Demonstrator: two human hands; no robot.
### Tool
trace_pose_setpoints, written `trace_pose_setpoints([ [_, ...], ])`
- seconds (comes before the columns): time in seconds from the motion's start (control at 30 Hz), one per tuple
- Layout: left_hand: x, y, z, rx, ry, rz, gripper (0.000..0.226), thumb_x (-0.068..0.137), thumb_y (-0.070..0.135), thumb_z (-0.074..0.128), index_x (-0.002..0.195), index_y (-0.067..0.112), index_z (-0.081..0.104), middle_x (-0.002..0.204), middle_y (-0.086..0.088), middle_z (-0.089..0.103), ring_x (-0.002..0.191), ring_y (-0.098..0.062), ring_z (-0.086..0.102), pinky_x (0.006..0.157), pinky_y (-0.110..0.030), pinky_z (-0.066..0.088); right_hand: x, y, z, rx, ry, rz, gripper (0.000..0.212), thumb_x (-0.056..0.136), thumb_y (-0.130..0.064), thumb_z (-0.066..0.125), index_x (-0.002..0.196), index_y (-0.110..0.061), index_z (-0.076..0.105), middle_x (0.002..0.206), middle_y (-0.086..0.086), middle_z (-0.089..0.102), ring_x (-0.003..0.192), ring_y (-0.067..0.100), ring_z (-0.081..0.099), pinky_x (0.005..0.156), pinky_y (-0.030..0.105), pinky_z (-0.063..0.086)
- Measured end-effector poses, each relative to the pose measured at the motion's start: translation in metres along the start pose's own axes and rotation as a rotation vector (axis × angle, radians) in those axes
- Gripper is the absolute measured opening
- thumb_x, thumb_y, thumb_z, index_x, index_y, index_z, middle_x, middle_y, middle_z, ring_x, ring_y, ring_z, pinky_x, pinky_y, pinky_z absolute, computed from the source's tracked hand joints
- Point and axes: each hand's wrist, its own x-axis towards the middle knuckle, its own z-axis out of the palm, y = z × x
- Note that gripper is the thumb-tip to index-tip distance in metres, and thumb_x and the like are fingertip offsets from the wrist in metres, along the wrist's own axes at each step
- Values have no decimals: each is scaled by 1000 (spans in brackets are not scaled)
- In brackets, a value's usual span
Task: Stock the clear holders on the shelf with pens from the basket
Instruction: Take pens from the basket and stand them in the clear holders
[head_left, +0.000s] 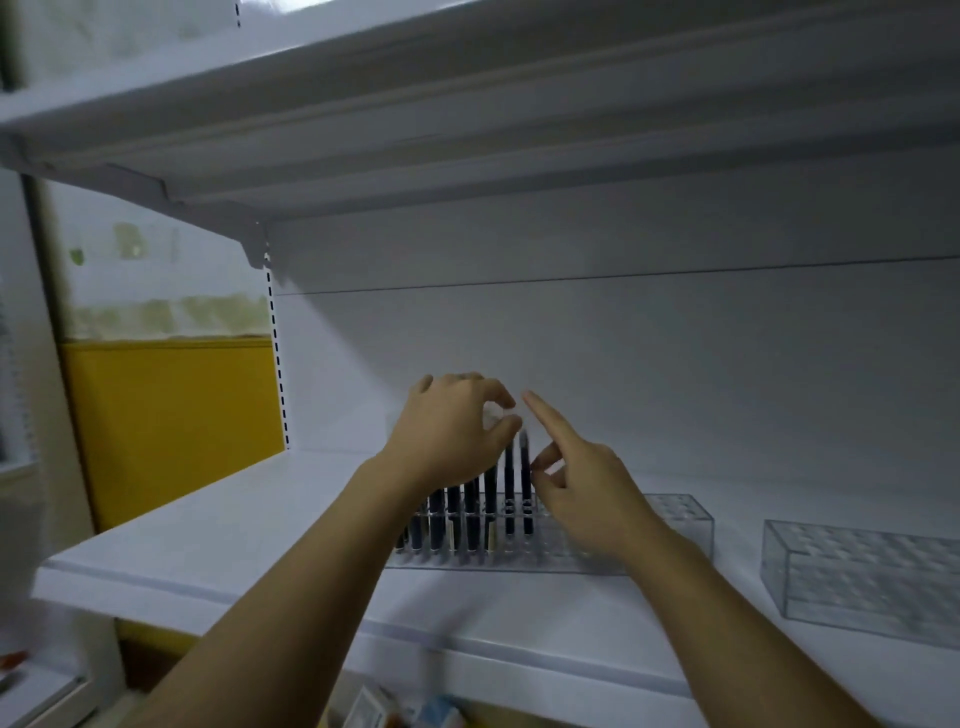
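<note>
On white shelf (218, 535), centre: clear holder (670, 525), long side toward cam, near front edge. Dark pens (470, 512) stand upright in its L part, abt 8 in a row; R part of the holder shows only open holes. 2nd holder (862, 577) sits to the R on the same shelf, apart from the first, angled a bit, no pens seen in it.

L hand (449, 431) is over the pen tops, fingers curled, thumb and index close w/ a small gap. Pale blur in the gap, so can't tell if it grips anything.

R hand (587, 483) is just R of the last pen: index straight, pointing up-left, thumb + other fingers curled w/ tips at that pen's upper shaft. Motion blur, so can't tell if it's pinched or just touched.

Room: dim, greyish light. Upper shelf (467, 104) overhangs, white, on a bracket at L. Back panel (675, 364) is plain white w/ one horiz seam. Slotted strip (276, 364) runs down the L edge. Yellow panel (171, 415) lies beyond it at L. Blurry boxes (384, 709) show below the shelf's front edge.
</note>
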Motion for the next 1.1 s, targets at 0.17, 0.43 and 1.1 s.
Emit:
trace_pose_setpoints([
  [0.17, -41, 0, -4, 2, 124, 1, 44, 93, 45, 52, 135, 31, 49, 141, 6, 48, 133, -14, 37, 119, -46, 17, -29, -10, 4, 40, 145, 24, 82, 88, -29, 67, 147, -49, 13, 127, -16, 49, 108, 3, 52, 92, 27, 48],
  [0.43, -124, 26, 2, 20, 198, 59, 41, 86, 30, 66, 125, 21, 60, 130, -2, 57, 129, -23, 44, 116, -48, 22, -105, -25, -4, -92, 187, -35, 59, 89, -35, 65, 141, -40, 37, 136, -16, 44, 124, 6, 44, 104, 27, 41],
  [1.1, -294, 101, 142, -245, -193, 47, 39, 92, 41, 53, 129, 28, 52, 127, 7, 53, 118, -19, 47, 96, -33, 37, -314, 55, 41, -315, -58, 345, 42, 86, -33, 68, 125, -25, 57, 124, -4, 54, 113, 16, 52, 93, 26, 42],
])
